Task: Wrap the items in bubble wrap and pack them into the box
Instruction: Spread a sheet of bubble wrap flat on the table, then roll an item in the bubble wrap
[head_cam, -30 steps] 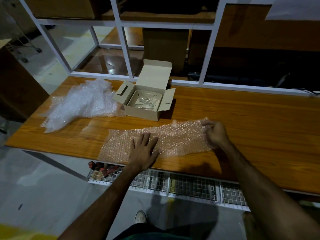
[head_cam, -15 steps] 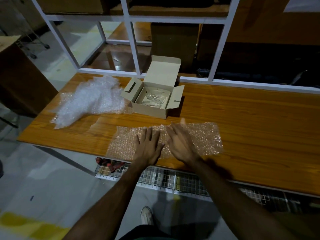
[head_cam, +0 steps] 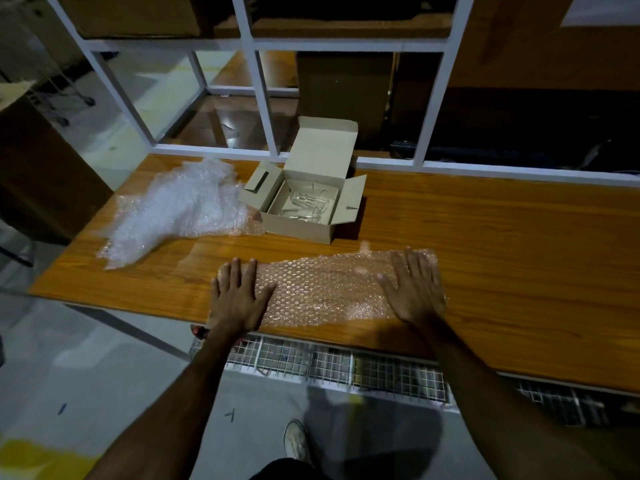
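A sheet of bubble wrap lies flat on the wooden table near its front edge. My left hand presses flat on the sheet's left end, fingers straight. My right hand presses flat on its right end, fingers spread. Behind the sheet stands a small open cardboard box with its lid up; clear glass items lie inside it.
A loose heap of bubble wrap lies at the table's left, touching the box. A white metal frame runs along the table's back edge. Wire mesh trays hang under the front edge. Brown cartons stand behind the frame.
Both hands slid apart from the middle of the sheet: the left to its left end, the right to its right end. The sheet now lies flatter.
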Demonstrator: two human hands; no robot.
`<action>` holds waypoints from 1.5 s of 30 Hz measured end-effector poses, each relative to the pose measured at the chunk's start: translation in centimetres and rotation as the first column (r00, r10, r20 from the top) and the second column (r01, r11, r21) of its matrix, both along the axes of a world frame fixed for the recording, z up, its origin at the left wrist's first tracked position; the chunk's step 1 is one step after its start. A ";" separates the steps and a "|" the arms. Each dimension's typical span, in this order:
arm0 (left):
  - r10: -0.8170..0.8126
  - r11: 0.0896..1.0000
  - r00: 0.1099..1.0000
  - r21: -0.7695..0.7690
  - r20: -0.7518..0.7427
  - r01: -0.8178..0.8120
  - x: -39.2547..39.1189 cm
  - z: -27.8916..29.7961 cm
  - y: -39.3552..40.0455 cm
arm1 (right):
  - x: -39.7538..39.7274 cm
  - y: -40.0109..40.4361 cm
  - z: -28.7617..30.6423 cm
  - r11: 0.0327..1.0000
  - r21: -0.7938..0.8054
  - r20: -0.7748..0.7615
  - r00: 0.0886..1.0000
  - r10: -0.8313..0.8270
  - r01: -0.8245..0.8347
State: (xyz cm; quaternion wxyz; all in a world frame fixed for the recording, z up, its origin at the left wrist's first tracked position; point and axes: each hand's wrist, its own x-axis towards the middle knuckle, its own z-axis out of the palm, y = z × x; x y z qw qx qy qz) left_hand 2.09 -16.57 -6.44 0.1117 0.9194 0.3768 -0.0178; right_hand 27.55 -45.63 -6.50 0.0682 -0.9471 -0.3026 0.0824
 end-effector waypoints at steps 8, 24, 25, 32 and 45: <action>-0.037 0.999 0.999 -0.023 0.010 0.037 -1.4 -0.3 1.4 | 2.1 -2.7 0.1 1.000 0.022 -0.017 1.000 0.004 -0.004; 0.002 0.997 0.968 0.080 0.251 -0.023 -3.3 2.4 -0.1 | 0.3 4.0 9.0 0.838 0.517 -0.258 0.965 -0.041 0.174; 0.043 0.996 0.975 0.068 0.216 -0.059 -3.2 2.5 -0.1 | 0.1 5.3 9.9 0.811 0.555 -0.306 0.952 -0.006 0.184; 0.169 0.986 0.962 -0.045 0.213 -0.163 -2.5 2.8 1.3 | 0.6 15.3 13.7 0.791 0.581 -0.440 0.892 0.106 0.193; 0.064 0.997 0.958 -0.050 0.280 -0.052 -2.3 2.0 3.2 | 1.0 24.4 10.8 0.762 0.363 -0.682 0.710 -0.175 0.536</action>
